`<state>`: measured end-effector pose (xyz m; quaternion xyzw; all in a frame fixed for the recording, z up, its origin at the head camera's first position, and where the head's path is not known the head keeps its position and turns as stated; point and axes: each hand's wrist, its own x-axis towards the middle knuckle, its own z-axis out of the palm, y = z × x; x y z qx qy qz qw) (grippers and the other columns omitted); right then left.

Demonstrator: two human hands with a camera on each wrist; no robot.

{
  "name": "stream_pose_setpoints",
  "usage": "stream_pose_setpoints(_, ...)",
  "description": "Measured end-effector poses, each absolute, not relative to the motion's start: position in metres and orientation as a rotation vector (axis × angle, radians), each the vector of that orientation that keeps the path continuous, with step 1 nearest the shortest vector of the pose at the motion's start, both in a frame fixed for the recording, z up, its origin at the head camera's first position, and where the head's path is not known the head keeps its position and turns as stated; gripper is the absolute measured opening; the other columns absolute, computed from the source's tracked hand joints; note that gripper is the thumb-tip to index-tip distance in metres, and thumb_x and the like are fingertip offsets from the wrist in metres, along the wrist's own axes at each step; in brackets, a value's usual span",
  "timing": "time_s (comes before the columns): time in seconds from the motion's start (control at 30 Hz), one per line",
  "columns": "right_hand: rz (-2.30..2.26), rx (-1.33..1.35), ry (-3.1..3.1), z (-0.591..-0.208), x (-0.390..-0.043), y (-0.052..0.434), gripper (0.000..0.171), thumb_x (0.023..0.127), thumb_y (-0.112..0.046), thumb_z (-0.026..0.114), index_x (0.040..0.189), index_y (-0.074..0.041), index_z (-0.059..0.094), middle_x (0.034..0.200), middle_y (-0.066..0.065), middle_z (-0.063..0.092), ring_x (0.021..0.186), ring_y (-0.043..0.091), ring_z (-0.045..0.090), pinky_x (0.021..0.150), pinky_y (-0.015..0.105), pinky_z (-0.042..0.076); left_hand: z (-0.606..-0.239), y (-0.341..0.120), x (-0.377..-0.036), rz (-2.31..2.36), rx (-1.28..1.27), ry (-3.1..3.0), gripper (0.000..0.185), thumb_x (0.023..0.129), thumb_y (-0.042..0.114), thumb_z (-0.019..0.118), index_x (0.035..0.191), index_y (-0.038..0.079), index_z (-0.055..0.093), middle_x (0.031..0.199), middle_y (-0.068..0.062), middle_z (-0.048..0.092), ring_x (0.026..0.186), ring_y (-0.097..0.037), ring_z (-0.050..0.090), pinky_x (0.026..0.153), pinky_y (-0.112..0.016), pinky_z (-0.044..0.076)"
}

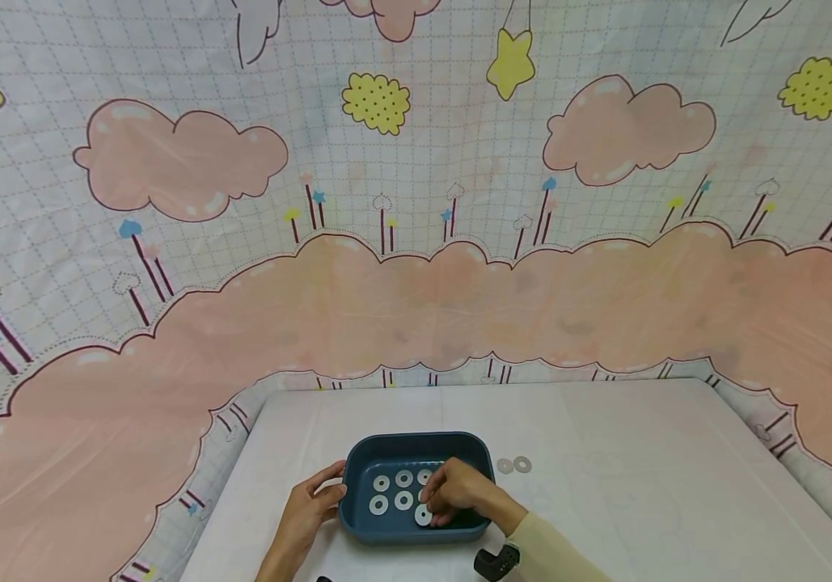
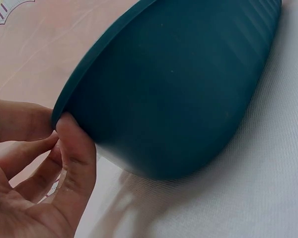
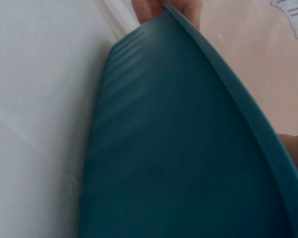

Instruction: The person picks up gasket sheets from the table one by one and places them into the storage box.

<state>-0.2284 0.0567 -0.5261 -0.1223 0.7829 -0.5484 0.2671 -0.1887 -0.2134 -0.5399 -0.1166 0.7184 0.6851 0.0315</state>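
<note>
Looking down from the head camera, a dark blue tray (image 1: 416,446) is seen on a white table (image 1: 641,485), near its front edge. Several white washers (image 1: 392,493) are laid flat in rows on the tray's floor. The right hand (image 1: 455,493) is reached into the tray, and one washer (image 1: 424,515) is pinched between its curled fingertips at the near right of the rows. The left hand (image 1: 310,505) is set against the tray's left wall, with the thumb on the rim and the fingers loosely bent beside it. Two more washers (image 1: 513,465) are left lying on the table just right of the tray, side by side. A backdrop (image 1: 416,242) printed with pink clouds and stars is hung behind the table.

From the left wrist, the tray's outer wall (image 2: 188,89) is shown close up, and the thumb (image 2: 74,148) is pressed against the rim at its corner; the other fingers are curled behind it, apart from the wall.

From the right wrist, only the tray's outer wall (image 3: 179,163) and rim are shown, and the right hand's grip cannot be told there.
</note>
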Motion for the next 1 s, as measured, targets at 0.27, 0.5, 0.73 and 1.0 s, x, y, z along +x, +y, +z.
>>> stream_pose_setpoints(0.27,-1.426,-0.327,2.175,-0.527,-0.229,0.056,0.01,0.077,0.011,0.069,0.08,0.002,0.073,0.064,0.007,0.068,0.053,0.013,0.066,0.051,0.028,0.056,-0.539,-0.214,-0.19,2.094,-0.357,2.223,0.05,0.092,0.006,0.062,0.14,0.0,0.052,0.131,-0.018,0.054,0.091,-0.017,0.063,0.073,-0.031,0.055)
stream_pose_setpoints(0.5,-1.373,-0.308,2.291,-0.521,-0.225,0.055,0.009,0.077,0.01,0.071,0.077,0.001,0.072,0.064,0.007,0.067,0.053,0.015,0.066,0.051,0.028,0.056,-0.54,-0.214,-0.189,2.1,-0.348,2.223,0.05,0.092,0.005,0.062,0.14,-0.001,0.052,0.131,-0.017,0.055,0.091,-0.016,0.063,0.072,-0.03,0.055)
stream_pose_setpoints(0.73,-1.385,-0.326,2.356,-0.512,-0.221,0.06,0.005,0.08,0.004,0.072,0.082,-0.001,0.073,0.071,0.007,0.068,0.059,0.019,0.067,0.054,0.031,0.057,-0.54,-0.213,-0.189,2.102,-0.346,2.224,0.049,0.091,0.005,0.062,0.14,-0.001,0.052,0.131,-0.017,0.054,0.09,-0.016,0.063,0.072,-0.029,0.055)
stream_pose_setpoints(1.0,-1.604,-0.376,2.247,-0.503,-0.221,0.071,0.018,0.082,0.001,0.07,0.099,0.005,0.07,0.08,0.009,0.07,0.067,0.019,0.068,0.058,0.034,0.059,-0.542,-0.214,-0.19,2.099,-0.355,2.222,0.049,0.092,0.005,0.061,0.14,-0.001,0.052,0.132,-0.018,0.053,0.092,-0.017,0.063,0.073,-0.03,0.055)
